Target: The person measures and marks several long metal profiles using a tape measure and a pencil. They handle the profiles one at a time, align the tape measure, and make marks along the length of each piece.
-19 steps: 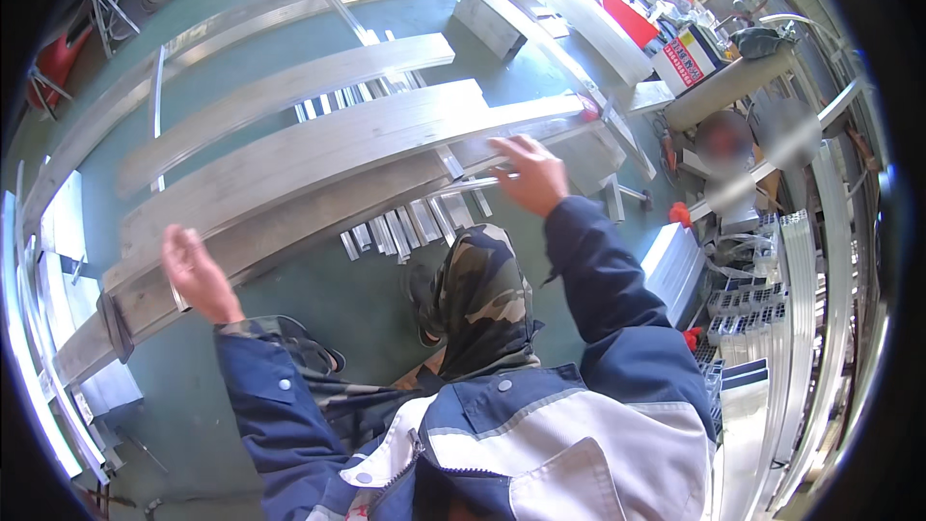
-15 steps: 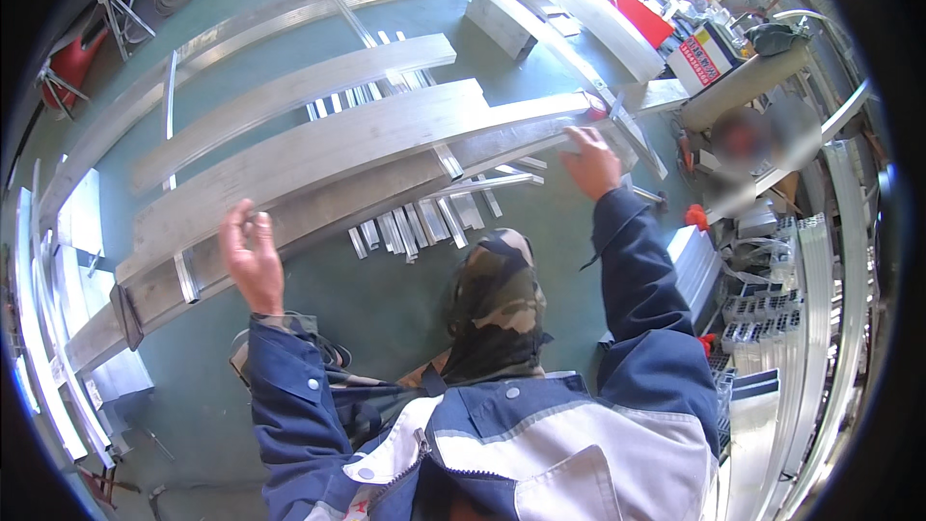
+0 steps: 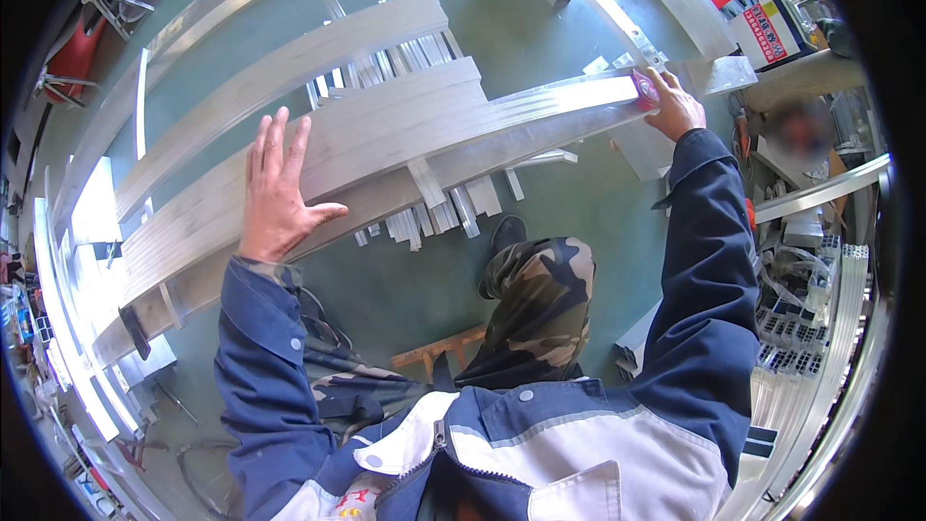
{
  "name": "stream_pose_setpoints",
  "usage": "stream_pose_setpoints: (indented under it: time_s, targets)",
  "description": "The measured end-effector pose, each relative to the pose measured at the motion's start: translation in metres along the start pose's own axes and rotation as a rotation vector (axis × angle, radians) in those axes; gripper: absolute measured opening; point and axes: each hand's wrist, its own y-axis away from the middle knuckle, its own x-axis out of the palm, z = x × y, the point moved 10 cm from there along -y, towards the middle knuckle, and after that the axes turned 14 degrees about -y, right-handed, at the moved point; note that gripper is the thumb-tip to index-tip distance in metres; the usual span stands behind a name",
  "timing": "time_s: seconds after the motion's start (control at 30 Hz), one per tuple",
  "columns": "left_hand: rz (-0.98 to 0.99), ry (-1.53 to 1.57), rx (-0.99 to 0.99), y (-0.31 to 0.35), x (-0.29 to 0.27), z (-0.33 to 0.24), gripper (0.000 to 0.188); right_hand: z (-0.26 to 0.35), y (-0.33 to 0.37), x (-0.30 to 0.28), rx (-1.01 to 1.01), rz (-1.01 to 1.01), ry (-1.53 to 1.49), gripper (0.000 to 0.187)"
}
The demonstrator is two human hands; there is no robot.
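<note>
My left hand [image 3: 278, 193] is held over a long pale aluminium profile [image 3: 386, 121], fingers spread and nothing in them; whether the palm touches the metal I cannot tell. My right hand [image 3: 679, 108] is at the far right end of a shiny bar [image 3: 569, 99], its thumb and fingers around a small red roll [image 3: 643, 91] that looks like tape. The roll rests on the bar's end. Beneath these pieces runs a long grey support beam [image 3: 521, 147], with short crosspieces [image 3: 424, 181] lying over it.
Several cut aluminium lengths [image 3: 410, 225] lie under the beam. A second wide profile [image 3: 280, 87] lies beyond. To the right are stacked profiles [image 3: 805, 323] and a box [image 3: 772, 34]. My camouflage-trousered knee [image 3: 545, 294] is below the beam, near a small wooden stool [image 3: 439, 347].
My right hand has reached the red roll at the bar's end. My left hand has spread its fingers over the profile. The view has shifted, and my knee has swung right.
</note>
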Motion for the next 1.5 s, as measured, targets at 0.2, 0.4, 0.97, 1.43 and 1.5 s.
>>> stream_pose_setpoints:
  time_s: [0.2,0.4,0.97,1.43,1.5]
  targets:
    - [0.181,-0.063,-0.036,-0.019,0.040,0.008,0.127,0.003,-0.023,0.016,-0.031,0.134,0.020,0.096]
    - [0.144,-0.091,-0.023,-0.019,0.036,0.007,0.121,-0.002,-0.038,0.031,-0.129,0.164,-0.015,0.094]
    - [0.136,-0.055,-0.040,-0.018,0.036,0.014,0.115,-0.016,-0.037,0.025,-0.100,0.122,-0.349,0.091]
    - [-0.010,-0.031,0.028,-0.009,0.042,0.023,0.107,-0.007,-0.026,-0.045,-0.279,-0.204,-0.665,0.071]
    - [-0.082,-0.045,0.054,-0.009,0.042,0.023,0.111,-0.031,-0.026,-0.033,-0.150,-0.166,-0.938,0.074]
